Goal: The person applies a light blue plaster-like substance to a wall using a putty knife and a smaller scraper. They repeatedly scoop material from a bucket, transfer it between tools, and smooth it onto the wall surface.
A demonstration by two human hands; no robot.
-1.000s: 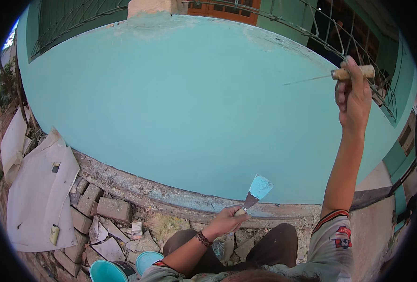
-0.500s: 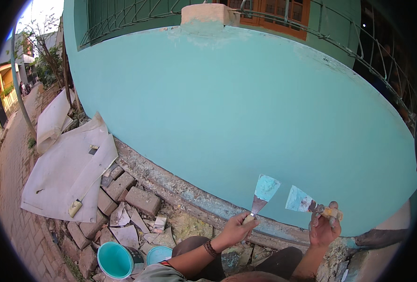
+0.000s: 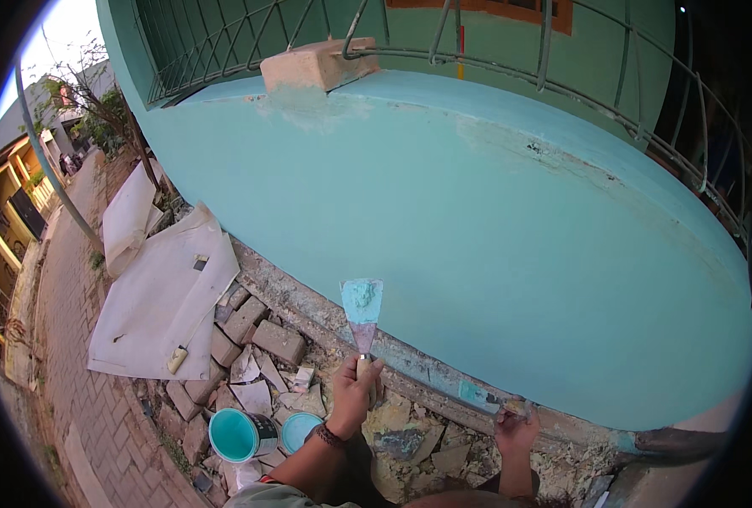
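Observation:
My left hand (image 3: 355, 394) grips the wooden handle of a putty knife (image 3: 362, 306). The knife stands blade-up, with a lump of turquoise filler on the blade. My right hand (image 3: 516, 428) is low at the right and holds a second, smaller scraper (image 3: 480, 396). Its blade lies against the foot of the turquoise wall (image 3: 494, 254). An open can of turquoise paint (image 3: 239, 435) stands on the rubble below my left hand, its round lid (image 3: 298, 430) beside it.
Broken bricks and tile pieces (image 3: 262, 351) litter the ground along the wall's base. A white sheet (image 3: 160, 305) with a small roller on it lies to the left, by a brick-paved path (image 3: 71, 339). A metal railing (image 3: 478, 59) and a loose block (image 3: 312, 63) top the wall.
My right hand dropped from high on the wall to its foot and now holds its scraper low. My left hand stayed low with the loaded knife. The view swung left.

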